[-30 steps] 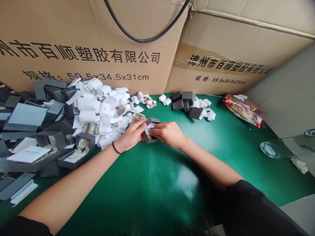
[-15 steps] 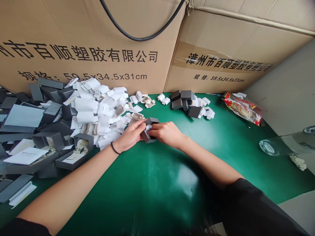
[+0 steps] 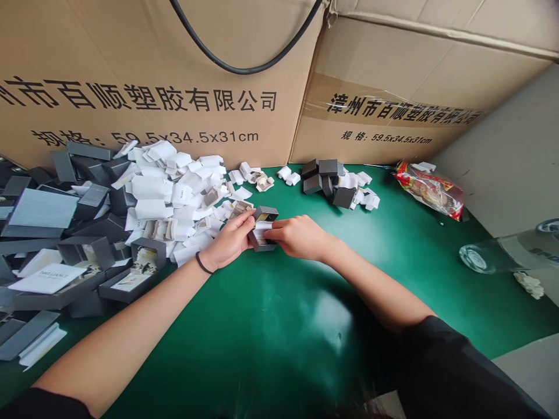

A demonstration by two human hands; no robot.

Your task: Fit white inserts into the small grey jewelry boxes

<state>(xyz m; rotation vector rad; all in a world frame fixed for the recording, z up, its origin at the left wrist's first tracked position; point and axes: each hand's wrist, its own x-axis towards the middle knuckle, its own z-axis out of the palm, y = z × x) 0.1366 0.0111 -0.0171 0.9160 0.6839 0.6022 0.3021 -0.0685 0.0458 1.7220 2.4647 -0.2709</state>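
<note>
My left hand (image 3: 233, 240) is closed around the left side of a small dark grey gift box (image 3: 265, 214), whose lid stands open. White lining (image 3: 261, 226) shows inside it. From the right, my right hand (image 3: 298, 237) reaches in with its fingers bent and pressed together on the white lining; the fingertips are partly hidden. Just left of my hands lies a heap of white folded card inserts (image 3: 152, 189). Farther left are many dark grey boxes (image 3: 89, 169), some of them open.
Several dark boxes (image 3: 327, 167) and white pieces (image 3: 362, 180) lie at the back of the green table (image 3: 262, 337). A red food packet (image 3: 430, 189) and a clear bottle (image 3: 502, 254) are on the right. Large cardboard cartons (image 3: 209, 35) line the back, below a hanging black cable (image 3: 244, 70).
The grey box has tipped so that more of its inside and lid shows. My right fingers have drawn slightly back toward the box's right side. The view has shifted a little.
</note>
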